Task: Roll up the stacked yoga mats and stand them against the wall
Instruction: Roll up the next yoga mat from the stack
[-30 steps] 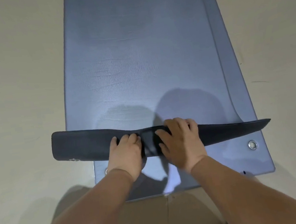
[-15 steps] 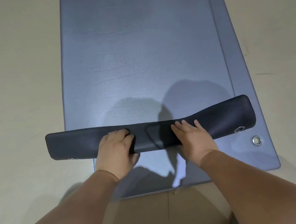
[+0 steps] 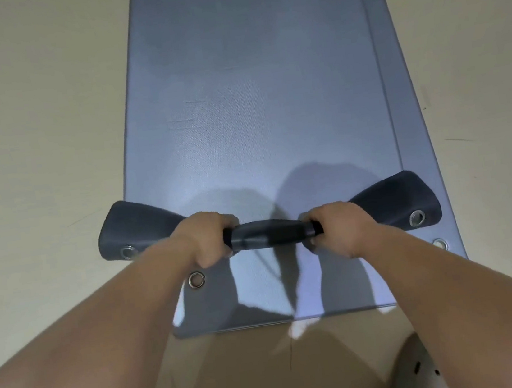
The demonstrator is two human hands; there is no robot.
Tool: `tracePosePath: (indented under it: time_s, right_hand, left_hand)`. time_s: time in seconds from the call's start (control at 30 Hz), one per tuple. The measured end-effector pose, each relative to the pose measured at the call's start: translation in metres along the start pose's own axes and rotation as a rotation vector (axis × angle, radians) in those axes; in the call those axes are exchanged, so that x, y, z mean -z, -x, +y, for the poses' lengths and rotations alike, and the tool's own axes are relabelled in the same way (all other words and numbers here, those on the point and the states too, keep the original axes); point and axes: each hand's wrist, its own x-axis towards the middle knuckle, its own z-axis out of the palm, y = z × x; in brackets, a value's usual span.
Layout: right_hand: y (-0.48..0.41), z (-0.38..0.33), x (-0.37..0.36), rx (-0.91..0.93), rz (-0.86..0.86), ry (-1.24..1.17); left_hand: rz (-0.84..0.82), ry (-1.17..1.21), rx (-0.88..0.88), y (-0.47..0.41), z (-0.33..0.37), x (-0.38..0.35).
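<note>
Two blue-grey yoga mats lie stacked on the floor, running away from me. The top mat has its near end curled into a dark roll, tight in the middle and flared at both corners, each with a metal eyelet. My left hand grips the roll left of centre. My right hand grips it right of centre. The lower mat shows bare in front of the roll and along the right edge, with its own eyelets at the near corners.
Beige floor surrounds the mats on both sides and in front. A pale perforated shoe shows at the bottom right. No wall is in view.
Both hands went from flat on the folded flap to fists closed around it. The flap's middle has tightened into a roll, and both corners have flipped up.
</note>
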Motion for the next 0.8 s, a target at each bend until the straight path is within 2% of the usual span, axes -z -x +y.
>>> tracePosePath:
  time_s: [0.1,0.17,0.23,0.37,0.5,0.57,0.63,0.7,0.77,0.8]
  right_hand:
    - [-0.002,0.001,0.013,0.021,-0.17,-0.083]
    - [-0.004,0.002,0.015,0.005,-0.252,-0.15]
    - [-0.008,0.005,0.012,0.001,-0.28,-0.204]
    - [-0.012,0.009,0.005,-0.014,-0.213,-0.299]
    - [-0.013,0.017,-0.002,-0.072,-0.062,-0.375]
    - [-0.008,0.018,-0.006,-0.091,0.091,-0.29]
    - [-0.001,0.01,-0.011,-0.126,0.314,-0.064]
    - [0.005,-0.005,-0.023,-0.089,0.535,0.092]
    - [0.008,-0.017,-0.044,-0.02,0.654,0.179]
    - [0.01,-0.021,-0.055,0.015,0.659,0.196]
  left_hand:
    - [-0.175,0.179,-0.003,0.011,-0.008,0.015]
    - [-0.231,0.307,0.025,0.014,-0.01,0.014]
    - [-0.227,0.361,0.049,0.014,-0.011,0.01]
    - [-0.143,0.472,0.082,0.007,-0.016,0.001]
    - [-0.077,0.554,0.112,0.001,-0.018,0.008]
    - [0.018,0.532,0.148,-0.005,-0.016,0.013]
    - [0.142,0.376,0.207,-0.013,-0.013,0.016]
    - [0.219,0.08,0.277,-0.017,-0.005,0.017]
    - [0.252,-0.103,0.312,-0.02,0.004,0.016]
    - [0.277,-0.136,0.319,-0.021,0.007,0.013]
